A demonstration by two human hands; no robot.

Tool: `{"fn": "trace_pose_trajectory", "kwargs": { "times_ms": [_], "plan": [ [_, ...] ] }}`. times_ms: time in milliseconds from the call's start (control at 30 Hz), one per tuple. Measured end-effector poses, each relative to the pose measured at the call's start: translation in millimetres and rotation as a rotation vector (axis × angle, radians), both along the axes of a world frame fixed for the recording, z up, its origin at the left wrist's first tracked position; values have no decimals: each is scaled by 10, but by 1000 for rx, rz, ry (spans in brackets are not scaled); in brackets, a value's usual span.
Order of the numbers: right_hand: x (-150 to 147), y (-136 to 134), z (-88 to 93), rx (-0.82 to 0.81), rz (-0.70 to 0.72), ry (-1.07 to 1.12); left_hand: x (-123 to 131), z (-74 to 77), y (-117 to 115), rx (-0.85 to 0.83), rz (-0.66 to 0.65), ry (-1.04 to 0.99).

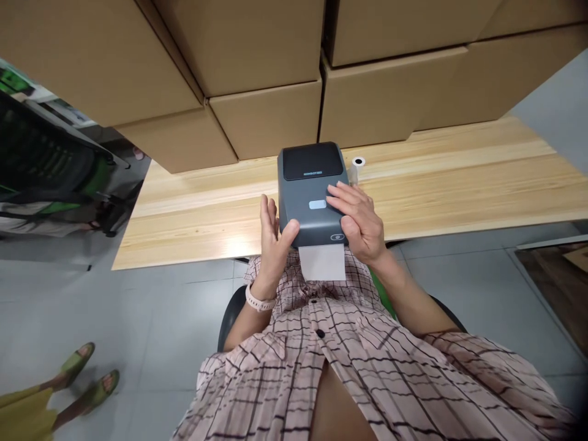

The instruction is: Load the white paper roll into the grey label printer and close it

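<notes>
A dark grey-blue label printer (303,222) with a glossy black window in its lid sits at the table's front edge. From its front slot a strip of white paper (323,263) hangs down. My left hand (275,236) rests against its left side, fingers stretched upward and thumb on the front left corner. Lying over its right side is my right hand (361,220), with the fingertips on the lid beside a pale blue rectangle (317,204) and the thumb bent near the front right edge. Behind my right hand stands a white paper roll (357,166).
Large cardboard boxes (266,119) are stacked along the back of the wooden table (459,177). A black mesh chair (46,147) is at the left. Another person's feet in green sandals (78,361) show at the lower left on the tiled floor.
</notes>
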State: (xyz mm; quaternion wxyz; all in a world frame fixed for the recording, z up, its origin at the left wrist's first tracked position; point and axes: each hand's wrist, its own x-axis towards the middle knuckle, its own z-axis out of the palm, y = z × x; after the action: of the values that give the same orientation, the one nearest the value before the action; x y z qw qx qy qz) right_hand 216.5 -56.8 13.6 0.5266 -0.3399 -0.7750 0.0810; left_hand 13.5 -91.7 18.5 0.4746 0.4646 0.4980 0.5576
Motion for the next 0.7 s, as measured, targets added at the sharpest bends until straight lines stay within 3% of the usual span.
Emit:
{"fn": "trace_pose_trajectory", "kwargs": {
  "times_ms": [167,300,500,567,700],
  "plan": [
    [-16,-27,-132,-10,-7,9,89,-5,9,-26,-34,-6],
    [-55,-32,-230,7,-14,85,99,-75,-19,23,27,50],
    [-79,-15,-254,-11,-11,109,94,-183,60,84,27,60],
    [-72,-12,-236,-25,-9,102,66,-216,-72,65,37,50],
    [-63,-4,-217,-51,7,103,15,-291,-605,21,209,149]
  ]
}}
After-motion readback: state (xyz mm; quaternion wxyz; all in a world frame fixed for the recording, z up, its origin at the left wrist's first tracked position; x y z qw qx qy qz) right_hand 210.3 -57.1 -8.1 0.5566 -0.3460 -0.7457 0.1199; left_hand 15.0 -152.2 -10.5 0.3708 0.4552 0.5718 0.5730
